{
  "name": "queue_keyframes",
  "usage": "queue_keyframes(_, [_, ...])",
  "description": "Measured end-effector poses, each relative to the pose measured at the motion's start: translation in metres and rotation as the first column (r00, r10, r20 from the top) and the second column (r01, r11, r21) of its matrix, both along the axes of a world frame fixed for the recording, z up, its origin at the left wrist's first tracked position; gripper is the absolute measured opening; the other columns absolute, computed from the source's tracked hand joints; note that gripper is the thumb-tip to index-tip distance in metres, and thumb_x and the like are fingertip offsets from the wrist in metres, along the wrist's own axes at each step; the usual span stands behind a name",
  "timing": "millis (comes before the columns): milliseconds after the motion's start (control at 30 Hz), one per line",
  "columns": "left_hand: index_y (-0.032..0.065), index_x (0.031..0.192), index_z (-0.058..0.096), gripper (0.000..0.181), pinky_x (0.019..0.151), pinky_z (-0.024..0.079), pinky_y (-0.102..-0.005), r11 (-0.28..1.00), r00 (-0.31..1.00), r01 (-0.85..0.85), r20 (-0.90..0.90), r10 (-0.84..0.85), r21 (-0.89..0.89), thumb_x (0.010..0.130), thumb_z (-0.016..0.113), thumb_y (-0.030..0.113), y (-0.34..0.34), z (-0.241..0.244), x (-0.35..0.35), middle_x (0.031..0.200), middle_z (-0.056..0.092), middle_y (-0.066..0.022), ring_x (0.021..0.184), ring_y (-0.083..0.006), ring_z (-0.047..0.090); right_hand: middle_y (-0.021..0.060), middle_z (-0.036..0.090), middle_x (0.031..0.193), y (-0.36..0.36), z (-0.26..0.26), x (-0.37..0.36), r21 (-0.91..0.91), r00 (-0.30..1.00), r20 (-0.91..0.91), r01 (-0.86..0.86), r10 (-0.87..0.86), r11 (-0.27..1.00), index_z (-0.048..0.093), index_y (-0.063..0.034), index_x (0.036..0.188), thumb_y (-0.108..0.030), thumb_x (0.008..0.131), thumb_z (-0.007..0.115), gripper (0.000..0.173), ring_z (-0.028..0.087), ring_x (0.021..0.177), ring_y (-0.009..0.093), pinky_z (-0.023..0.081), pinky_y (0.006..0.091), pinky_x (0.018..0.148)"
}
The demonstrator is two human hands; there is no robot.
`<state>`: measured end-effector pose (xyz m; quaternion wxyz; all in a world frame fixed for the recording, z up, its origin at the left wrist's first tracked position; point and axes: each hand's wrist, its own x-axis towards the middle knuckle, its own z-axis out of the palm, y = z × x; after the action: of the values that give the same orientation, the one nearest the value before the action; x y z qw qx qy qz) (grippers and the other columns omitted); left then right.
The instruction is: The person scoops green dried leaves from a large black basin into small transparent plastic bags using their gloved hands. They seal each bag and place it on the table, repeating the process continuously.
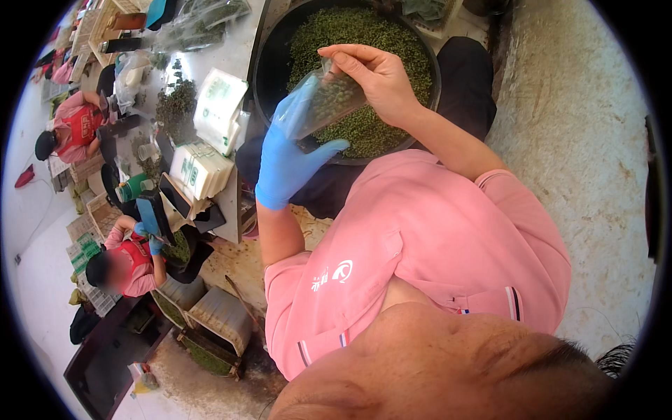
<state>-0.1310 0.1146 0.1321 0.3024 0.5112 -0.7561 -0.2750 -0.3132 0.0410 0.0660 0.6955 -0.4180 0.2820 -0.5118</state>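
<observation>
A clear plastic bag (336, 102), part filled with small green berries that look like green peppercorns, hangs above a round black tub (270, 63). My right hand (386, 86), bare, pinches the bag's upper corner between thumb and fingers. On my left hand (283, 152) is a blue glove. Its fingers lie along the bag's left side under the clear film, with the thumb spread apart from it. Whether those fingers are inside the bag or behind it, I cannot tell. Loose green berries (362, 31) fill much of the tub, which sits between my knees.
Left of the tub, a metal table (239, 39) carries stacks of printed bags (202, 170), a phone (176, 194) and berry sprigs (178, 107). Two co-workers (79, 126) in red aprons sit across it. Plastic crates (223, 320) stand on the floor at lower left.
</observation>
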Motion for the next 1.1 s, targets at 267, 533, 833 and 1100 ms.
queue_keyframes(267, [0.0057,0.148,0.050,0.095,0.104,0.048,-0.0426,0.993,0.982,-0.115,-0.149,0.115,0.009,0.066,0.094,0.026,0.004,-0.013,-0.007,0.138,0.059,-0.0158,0.124,-0.0340,0.058,0.0056,0.072,0.100,0.004,0.017,-0.003,0.091,0.982,0.186,-0.009,-0.008,0.996,0.067,-0.0008,0.117,-0.010,0.098,0.067,0.021,0.069,0.099,0.013,0.055,0.0280,0.089])
queue_keyframes(533, [0.0031,0.147,0.051,0.092,0.105,0.048,-0.0417,0.990,0.997,-0.055,-0.053,0.049,-0.131,0.067,0.094,0.020,-0.003,-0.013,-0.006,0.136,0.060,-0.0157,0.125,-0.0298,0.058,0.0084,0.075,0.103,0.005,0.013,-0.003,0.129,0.985,0.155,-0.098,0.077,0.987,0.069,-0.0016,0.109,-0.014,0.100,0.065,0.015,0.070,0.097,0.014,0.056,0.0295,0.090])
queue_keyframes(833, [0.0046,0.150,0.045,0.098,0.102,0.053,-0.0395,0.986,0.995,-0.101,-0.033,0.097,-0.136,0.067,0.094,0.023,0.001,-0.015,-0.014,0.140,0.053,-0.0154,0.125,-0.0275,0.058,0.0073,0.075,0.104,0.002,0.013,-0.004,0.137,0.987,0.097,-0.140,0.128,0.981,0.072,0.0008,0.109,-0.012,0.097,0.069,0.018,0.070,0.095,0.013,0.057,0.0286,0.088])
queue_keyframes(1100, [0.0034,0.147,0.049,0.092,0.103,0.053,-0.0382,0.995,0.988,-0.090,-0.128,0.082,-0.053,0.068,0.094,0.016,0.001,-0.016,-0.012,0.140,0.054,-0.0137,0.126,-0.0256,0.057,0.0066,0.074,0.104,0.005,0.016,-0.003,0.207,0.981,0.104,-0.181,0.162,0.962,0.072,0.0001,0.109,-0.014,0.097,0.070,0.019,0.070,0.093,0.012,0.058,0.0291,0.085])
